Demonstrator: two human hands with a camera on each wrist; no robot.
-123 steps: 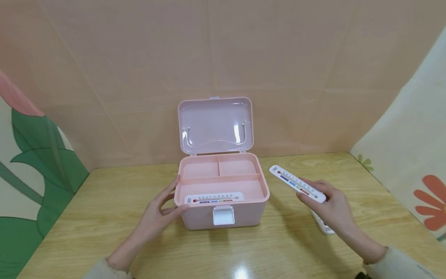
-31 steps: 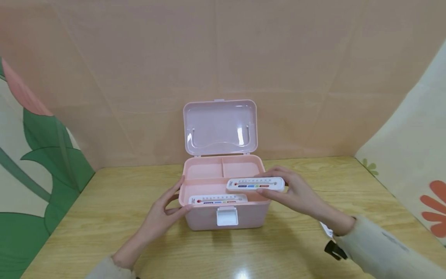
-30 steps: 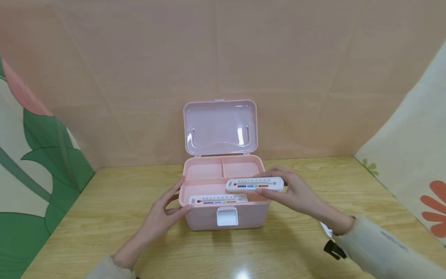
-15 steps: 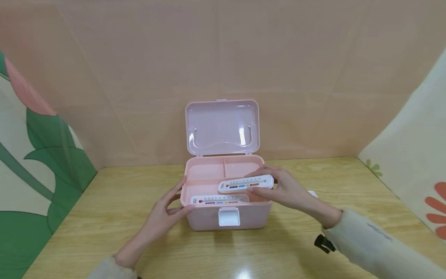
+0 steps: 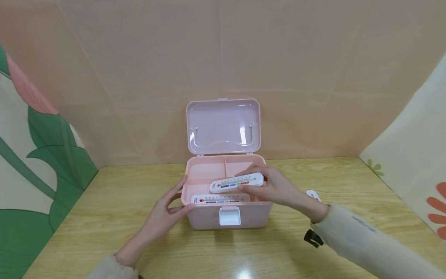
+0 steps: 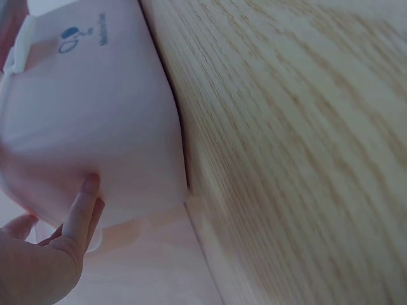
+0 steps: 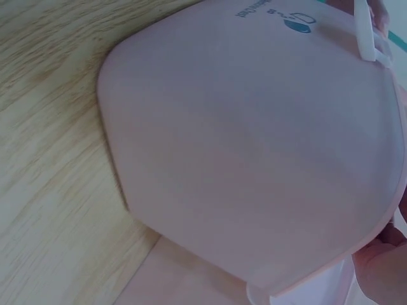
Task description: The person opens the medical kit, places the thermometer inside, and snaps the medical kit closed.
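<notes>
In the head view, a pink box (image 5: pixel 230 217) stands open on the table, its front compartment (image 5: pixel 195 188) holding one white thermometer (image 5: pixel 221 199) along the front wall. My right hand (image 5: pixel 275 186) pinches a second white thermometer (image 5: pixel 237 183) between thumb and fingers. That thermometer slants over the front compartment, right end higher, behind the first one. At the box's left side, my left hand (image 5: pixel 165 211) rests with fingers spread and the thumb on the front corner. The left wrist view shows a fingertip (image 6: pixel 91 184) pressing on the box's side wall.
The raised clear lid (image 5: pixel 223 126) leans back on its hinges, and a white latch (image 5: pixel 230 216) hangs at the front. Another white thermometer (image 5: pixel 313 195) lies on the table, partly hidden behind the right forearm. Behind the box rises a beige cloth backdrop (image 5: pixel 139 77).
My right hand has carried its thermometer left from over the table to above the front compartment, most recently further left, its right end rising. My left hand stays on the box.
</notes>
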